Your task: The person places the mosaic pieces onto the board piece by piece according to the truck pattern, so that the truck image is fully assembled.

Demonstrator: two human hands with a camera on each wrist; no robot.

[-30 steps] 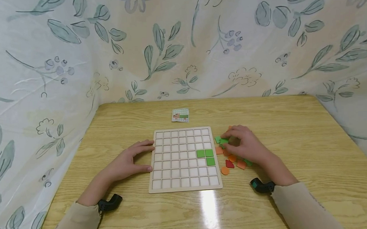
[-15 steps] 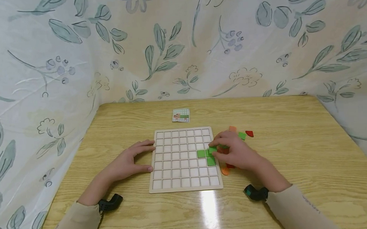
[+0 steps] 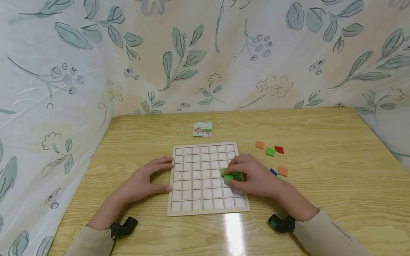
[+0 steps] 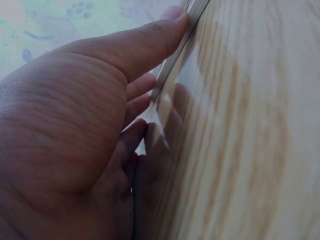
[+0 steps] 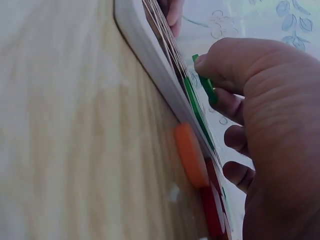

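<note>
A wooden grid board [image 3: 194,212] lies flat on the table. My left hand [image 3: 142,183] rests along its left edge, thumb and fingertips at the rim, fingers spread. Between thumb and forefinger, my right hand [image 3: 252,176] pinches a green square tile [image 3: 228,178] close over the right part of the board. In the right wrist view that green tile [image 5: 205,84] is tilted and held just above the board's surface. Other green tiles [image 3: 223,171] sit in cells beside it, partly hidden by my right fingers.
A small printed picture card [image 3: 202,129] lies behind the board. To the right are loose pieces: an orange square [image 3: 260,144], a green square [image 3: 270,152], a red piece [image 3: 279,150], a blue piece [image 3: 273,172] and another orange square [image 3: 283,172]. My right hand covers others.
My right hand has picked a green tile from the loose pieces and carried it left over the board, then slightly nearer to me. The left hand has stayed in place.
</note>
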